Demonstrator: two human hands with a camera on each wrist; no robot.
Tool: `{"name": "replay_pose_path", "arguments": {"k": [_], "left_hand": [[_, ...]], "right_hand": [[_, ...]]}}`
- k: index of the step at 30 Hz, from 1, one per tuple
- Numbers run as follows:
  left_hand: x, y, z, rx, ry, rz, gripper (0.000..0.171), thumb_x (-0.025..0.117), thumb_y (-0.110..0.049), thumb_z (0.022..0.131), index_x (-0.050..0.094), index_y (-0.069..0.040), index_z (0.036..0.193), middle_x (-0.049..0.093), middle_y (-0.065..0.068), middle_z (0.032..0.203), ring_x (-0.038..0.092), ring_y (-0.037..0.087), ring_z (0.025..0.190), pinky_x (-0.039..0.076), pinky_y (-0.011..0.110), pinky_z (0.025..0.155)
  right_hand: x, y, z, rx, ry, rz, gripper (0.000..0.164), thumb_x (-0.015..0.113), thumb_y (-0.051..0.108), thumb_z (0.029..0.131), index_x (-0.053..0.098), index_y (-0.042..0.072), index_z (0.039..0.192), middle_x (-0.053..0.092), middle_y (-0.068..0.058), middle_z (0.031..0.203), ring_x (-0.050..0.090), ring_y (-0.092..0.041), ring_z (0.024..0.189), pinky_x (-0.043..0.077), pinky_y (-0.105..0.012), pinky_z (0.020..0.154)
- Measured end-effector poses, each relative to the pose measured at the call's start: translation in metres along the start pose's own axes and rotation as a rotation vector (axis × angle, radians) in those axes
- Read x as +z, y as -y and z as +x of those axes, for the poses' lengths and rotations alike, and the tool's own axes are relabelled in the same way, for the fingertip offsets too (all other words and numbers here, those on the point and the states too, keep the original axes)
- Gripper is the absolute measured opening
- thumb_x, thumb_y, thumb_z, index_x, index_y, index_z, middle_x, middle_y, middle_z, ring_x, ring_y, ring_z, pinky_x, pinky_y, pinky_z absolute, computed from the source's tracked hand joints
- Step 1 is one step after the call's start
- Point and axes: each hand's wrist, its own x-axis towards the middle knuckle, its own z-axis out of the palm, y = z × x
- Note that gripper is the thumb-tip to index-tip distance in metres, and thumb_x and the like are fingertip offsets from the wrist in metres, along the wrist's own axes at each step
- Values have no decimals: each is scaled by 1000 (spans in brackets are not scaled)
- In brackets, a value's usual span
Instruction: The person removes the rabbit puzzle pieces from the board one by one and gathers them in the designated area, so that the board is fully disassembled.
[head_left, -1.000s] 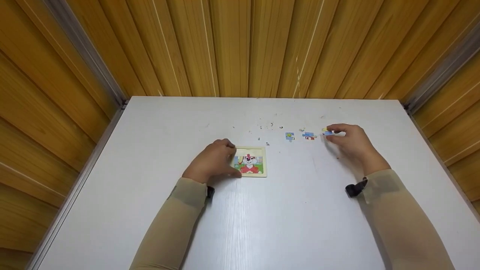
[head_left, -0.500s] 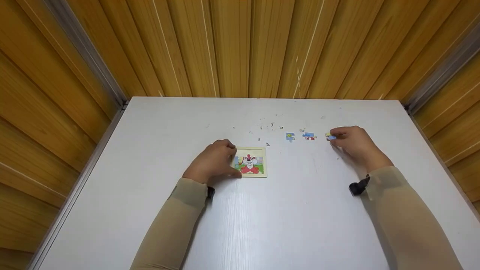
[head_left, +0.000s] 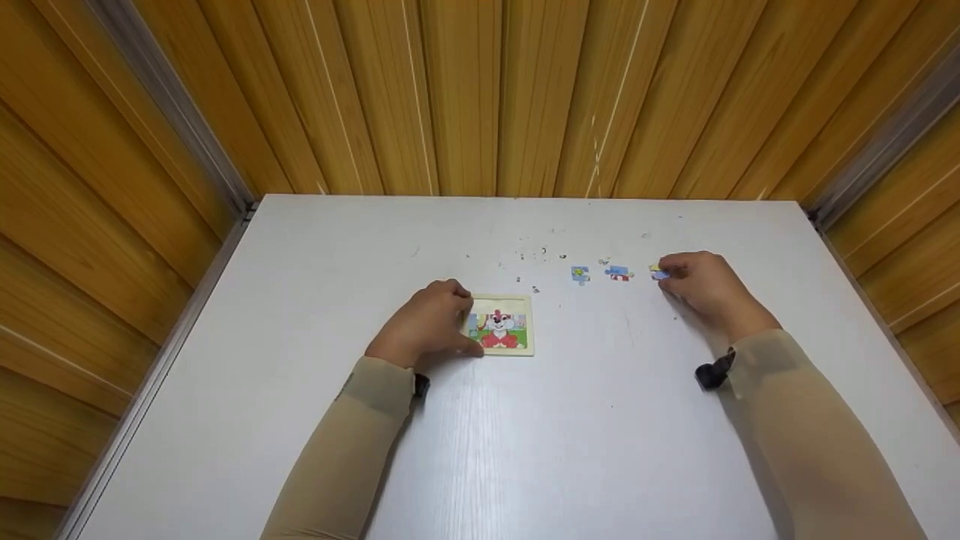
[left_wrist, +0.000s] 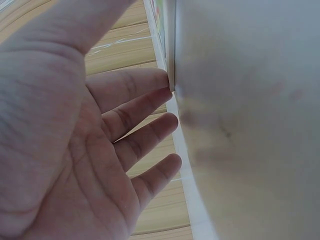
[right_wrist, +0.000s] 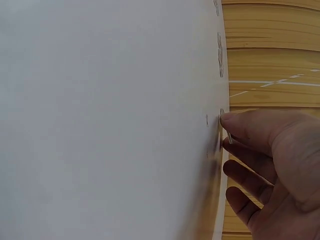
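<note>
While left grip holds puzzle tray (part-filled), right grip pinches piece

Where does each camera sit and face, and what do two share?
Head: on the head, facing forward and down at the table, board and puzzle piece; left hand, right hand and both forearms show.
Left wrist: on that wrist, facing past the palm to the board's edge; palm and fingers show.
Right wrist: on that wrist, facing across the table; thumb and fingers show.
Shared: head and right wrist both show the pinched puzzle piece.
</note>
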Motion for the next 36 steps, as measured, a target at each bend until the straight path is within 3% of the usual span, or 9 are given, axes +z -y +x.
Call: {"name": "replay_pose_path", "arguments": {"k": [9,13,21,36], "left_hand": [[1,1,1,0,-6,7,62,108,-33,78,82,-5,126,70,9,146,63,32,140,52,47,127],[0,1,0,1,-8,0,59,107,-32,78,82,-5,123,70,9,144,64,31,139,52,46,127],[0,2,0,-18,-8,-1,64,107,-33,78,82,-5,130,68,7,148,62,31,143,49,45,130],[0,1,2,-44,-3,1,65,107,-34,79,82,-8,133,68,5,148,62,29,141,51,45,128]], "right_hand": [[5,18,-3,16,-22,28,52,71,22,112,62,3,160,48,-24,176,28,-53,171,23,-73,139],[13,38,-4,-56,-60,16,50,73,22,110,67,3,156,51,-19,175,30,-51,171,22,-72,140],[34,84,-1,-221,-110,63,47,75,16,109,68,2,153,58,-17,170,44,-43,165,47,-64,130],[81,158,1,-272,-85,224,44,79,11,106,74,13,149,65,-6,163,60,-33,146,54,-53,122]]}}
